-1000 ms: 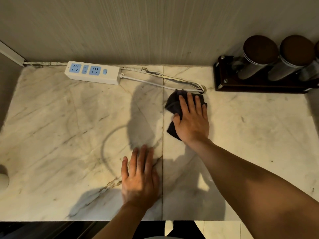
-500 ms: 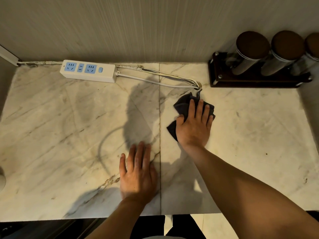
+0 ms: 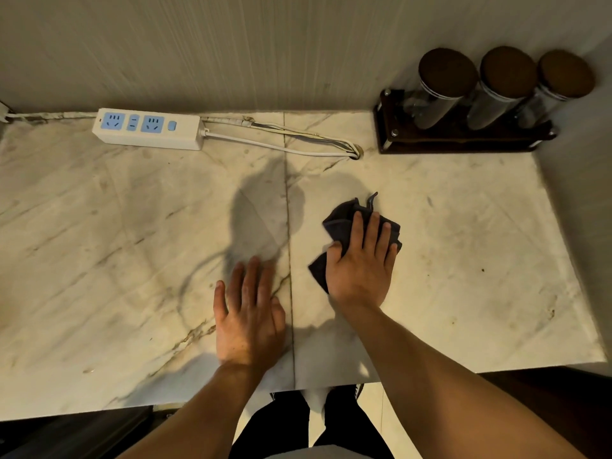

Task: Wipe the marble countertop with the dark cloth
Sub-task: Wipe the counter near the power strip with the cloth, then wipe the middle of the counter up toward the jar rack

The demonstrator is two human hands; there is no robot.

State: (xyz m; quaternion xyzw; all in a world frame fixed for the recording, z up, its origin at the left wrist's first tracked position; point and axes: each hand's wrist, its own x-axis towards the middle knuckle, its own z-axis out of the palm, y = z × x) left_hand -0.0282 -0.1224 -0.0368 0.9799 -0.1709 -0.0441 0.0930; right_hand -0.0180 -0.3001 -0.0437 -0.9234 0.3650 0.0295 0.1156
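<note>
Roughly midway: right hand (image 3: 362, 270) flat, pressing dark cloth (image 3: 341, 220) on tabletop (image 3: 99, 243); left hand (image 3: 248, 319) flat, empty, at cloth's 7 o'clock; specks (image 3: 483, 270) unwiped toward 3 o'clock

One wide-angle view comes from the person's head, looking forward and steeply down onto the marble surface (image 3: 99, 260). The back wall (image 3: 231, 44) fills the top of the frame, with the power strip (image 3: 149, 129) and the jar rack (image 3: 463, 142) along its foot. The surface's front edge crosses low in the frame, and the floor (image 3: 316, 400) shows beneath it. The camera sits close above. Both forearms enter from the bottom edge, and the left hand (image 3: 248, 323) and right hand (image 3: 361, 270) lie near centre. The wide lens takes in the surface's right end.
</note>
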